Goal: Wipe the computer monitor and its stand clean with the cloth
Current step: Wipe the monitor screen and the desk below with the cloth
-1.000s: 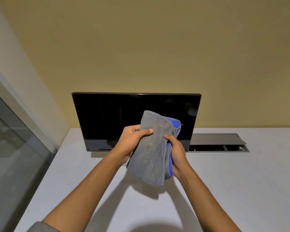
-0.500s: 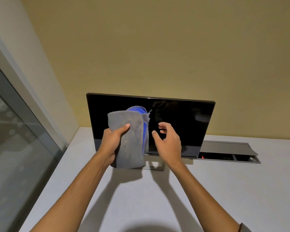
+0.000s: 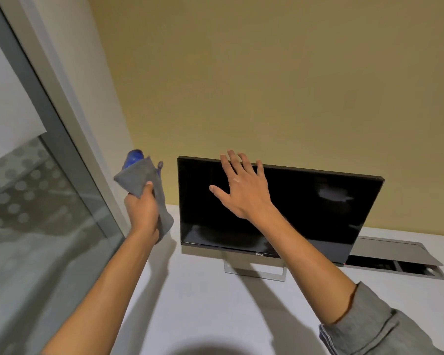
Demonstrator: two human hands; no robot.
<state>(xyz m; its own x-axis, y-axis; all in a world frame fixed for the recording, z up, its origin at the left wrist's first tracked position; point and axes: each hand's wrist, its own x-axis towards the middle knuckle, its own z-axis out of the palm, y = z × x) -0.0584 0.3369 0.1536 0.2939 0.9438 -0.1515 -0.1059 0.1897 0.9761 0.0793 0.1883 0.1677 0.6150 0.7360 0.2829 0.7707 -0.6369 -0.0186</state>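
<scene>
While the cloth [image 3: 149, 190] is gripped in the left hand [image 3: 142, 210], it is held up in the air to the left of the monitor [image 3: 315, 208], apart from the screen and clear of the bench [image 3: 210, 303]. The grey fabric is bunched under the curled fingers and thumb, with a blue inner side shown at its top and a loose end hung down past the wrist. The right hand [image 3: 242, 190] is laid flat against the upper left part of the dark screen, its fingers spread and straight, the fingertips [image 3: 231, 156] reaching over the top edge of the panel. Nothing is held in that hand. The monitor is stood upright on the white bench, near the yellow wall [image 3: 267, 73], and is carried by a clear-looking stand [image 3: 254, 271] seen just below the lower bezel. The stand is partly crossed by the right forearm. An open cable hatch [image 3: 395, 257] is set in the bench behind the monitor's right corner. A glass partition [image 3: 36, 201] is seen along the left side, near the raised cloth.
</scene>
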